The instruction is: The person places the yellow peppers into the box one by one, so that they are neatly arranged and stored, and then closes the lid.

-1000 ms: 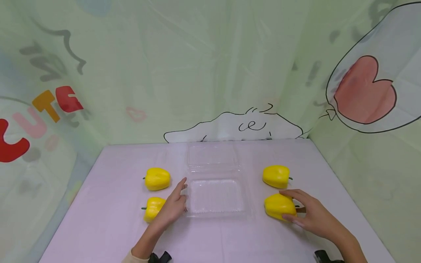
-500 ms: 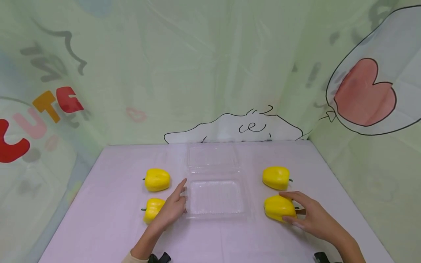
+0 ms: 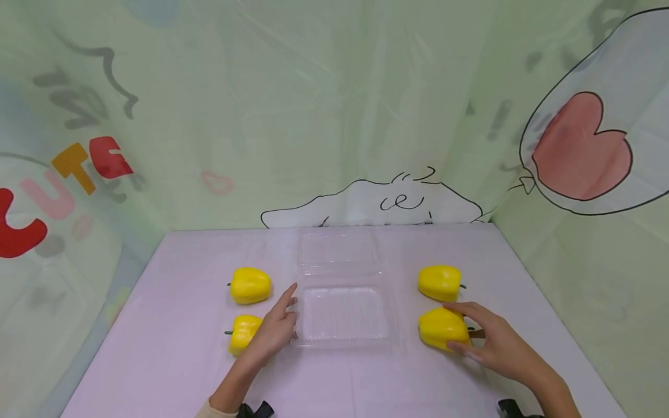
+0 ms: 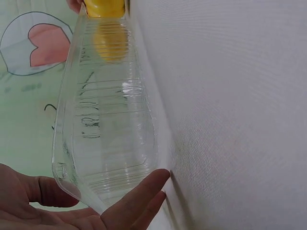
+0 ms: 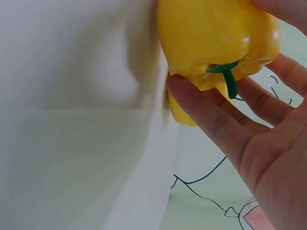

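An open clear plastic clamshell box (image 3: 342,342) lies mid-table, its lid (image 3: 337,247) folded back. My left hand (image 3: 277,331) touches the box's left side with extended fingers; in the left wrist view its thumb (image 4: 55,194) is by the rim. On the right, my right hand (image 3: 493,337) holds the nearer yellow bell pepper (image 3: 441,328) around its stem end, thumb on one side and fingers on the other. The green stem (image 5: 230,81) points toward the palm. Just beyond lies another yellow bell pepper (image 3: 439,281).
Two more yellow bell peppers lie left of the box: a farther pepper (image 3: 251,285) and a nearer pepper (image 3: 243,334), partly covered by the left forearm. A pale cloth covers the table (image 3: 183,278). A printed green curtain (image 3: 313,116) surrounds the back and sides.
Very little differs. The right hand and its bell pepper have shifted a few pixels in the head view; the left hand and the box have stayed put.
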Action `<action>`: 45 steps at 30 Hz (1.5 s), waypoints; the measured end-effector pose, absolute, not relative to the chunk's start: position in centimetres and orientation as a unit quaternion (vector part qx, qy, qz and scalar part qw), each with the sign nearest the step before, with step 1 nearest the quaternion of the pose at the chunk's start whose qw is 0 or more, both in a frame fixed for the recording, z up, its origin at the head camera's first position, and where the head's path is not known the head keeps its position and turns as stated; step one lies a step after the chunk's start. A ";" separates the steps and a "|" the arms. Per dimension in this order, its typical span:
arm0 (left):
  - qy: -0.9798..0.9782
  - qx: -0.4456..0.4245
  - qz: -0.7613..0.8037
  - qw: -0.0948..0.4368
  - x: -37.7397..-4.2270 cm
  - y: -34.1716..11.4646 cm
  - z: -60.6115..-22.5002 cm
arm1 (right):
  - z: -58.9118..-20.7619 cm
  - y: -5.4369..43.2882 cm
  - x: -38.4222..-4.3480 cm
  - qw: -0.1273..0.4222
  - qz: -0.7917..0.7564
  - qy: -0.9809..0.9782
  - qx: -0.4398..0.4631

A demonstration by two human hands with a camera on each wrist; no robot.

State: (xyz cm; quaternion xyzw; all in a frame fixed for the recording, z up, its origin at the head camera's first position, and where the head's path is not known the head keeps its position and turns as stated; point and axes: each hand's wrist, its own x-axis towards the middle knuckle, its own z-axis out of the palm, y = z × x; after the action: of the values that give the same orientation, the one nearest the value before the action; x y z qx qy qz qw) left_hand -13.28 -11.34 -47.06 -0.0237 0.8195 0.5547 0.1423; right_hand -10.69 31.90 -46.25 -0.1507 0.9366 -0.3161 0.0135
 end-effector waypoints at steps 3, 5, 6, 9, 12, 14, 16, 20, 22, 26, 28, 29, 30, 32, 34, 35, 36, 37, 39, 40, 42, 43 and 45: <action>0.818 -0.026 0.557 0.141 -13.3 -11.3 -47.1 | -46.0 31.8 -10.7 0.011 -0.315 0.937 -0.149; 0.818 -0.029 0.557 0.141 -13.3 -11.2 -47.1 | -45.8 31.6 -10.7 0.008 -0.316 0.937 -0.150; 0.818 -0.030 0.558 0.140 -13.3 -11.2 -47.1 | -45.8 31.6 -10.6 0.008 -0.316 0.937 -0.151; 0.818 -0.033 0.556 0.139 -13.3 -11.2 -47.1 | -45.4 31.3 -10.6 0.001 -0.322 0.933 -0.162; 0.820 -0.035 0.555 0.137 -13.3 -11.2 -47.2 | -45.1 31.1 -10.6 -0.003 -0.327 0.930 -0.170; 0.822 -0.035 0.552 0.136 -13.4 -11.3 -47.4 | -44.8 30.9 -10.6 -0.007 -0.327 0.929 -0.175; 0.824 -0.035 0.550 0.134 -13.4 -11.3 -47.5 | -44.6 30.7 -10.6 -0.009 -0.326 0.928 -0.178; 0.826 -0.040 0.546 0.135 -13.3 -11.2 -47.4 | -44.0 30.3 -10.5 -0.018 -0.327 0.926 -0.186; 0.826 -0.044 0.545 0.136 -13.2 -11.2 -47.3 | -43.8 30.1 -10.5 -0.023 -0.329 0.924 -0.194; 0.828 -0.051 0.543 0.132 -13.2 -11.1 -47.0 | -43.6 29.7 -10.6 -0.033 -0.330 0.919 -0.212; 0.828 -0.054 0.542 0.131 -13.2 -11.0 -46.9 | -43.5 29.5 -10.7 -0.037 -0.332 0.918 -0.212; 0.828 -0.054 0.543 0.132 -13.3 -11.0 -46.9 | -43.4 29.4 -10.7 -0.038 -0.333 0.918 -0.213; 0.827 -0.053 0.543 0.132 -13.3 -11.0 -46.8 | -43.3 29.4 -10.8 -0.038 -0.334 0.918 -0.212; 0.828 -0.052 0.543 0.133 -13.4 -10.9 -46.8 | -43.1 29.2 -10.9 -0.038 -0.336 0.917 -0.210; 0.828 -0.051 0.542 0.133 -13.4 -10.9 -46.9 | -42.9 28.9 -11.0 -0.037 -0.337 0.916 -0.213; 0.829 -0.050 0.542 0.133 -13.4 -10.9 -46.9 | -42.9 28.8 -11.1 -0.037 -0.336 0.916 -0.216; 0.828 -0.050 0.542 0.132 -13.4 -10.9 -46.9 | -42.8 28.6 -11.1 -0.038 -0.336 0.915 -0.220; 0.828 -0.049 0.542 0.132 -13.4 -10.9 -46.9 | -42.8 28.5 -11.2 -0.039 -0.337 0.914 -0.224; 0.827 -0.047 0.544 0.133 -13.4 -10.9 -46.9 | -42.7 28.2 -11.4 -0.039 -0.341 0.910 -0.233; 0.827 -0.045 0.545 0.133 -13.4 -10.9 -46.9 | -42.6 28.1 -11.5 -0.040 -0.342 0.908 -0.236; 0.827 -0.039 0.545 0.133 -13.4 -11.0 -47.0 | -42.6 27.9 -11.7 -0.040 -0.348 0.905 -0.239; 0.827 -0.037 0.545 0.133 -13.4 -11.0 -47.0 | -42.6 27.8 -11.7 -0.040 -0.351 0.904 -0.241; 0.827 -0.033 0.545 0.133 -13.3 -11.0 -47.0 | -42.6 27.7 -11.8 -0.041 -0.356 0.902 -0.243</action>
State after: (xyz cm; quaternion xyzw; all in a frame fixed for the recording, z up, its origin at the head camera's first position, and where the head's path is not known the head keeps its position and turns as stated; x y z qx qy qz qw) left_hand -13.35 -11.02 -46.98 -0.0333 0.8269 0.5453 0.1334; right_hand -11.81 27.70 -42.60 -0.2426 0.9017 -0.3556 -0.0411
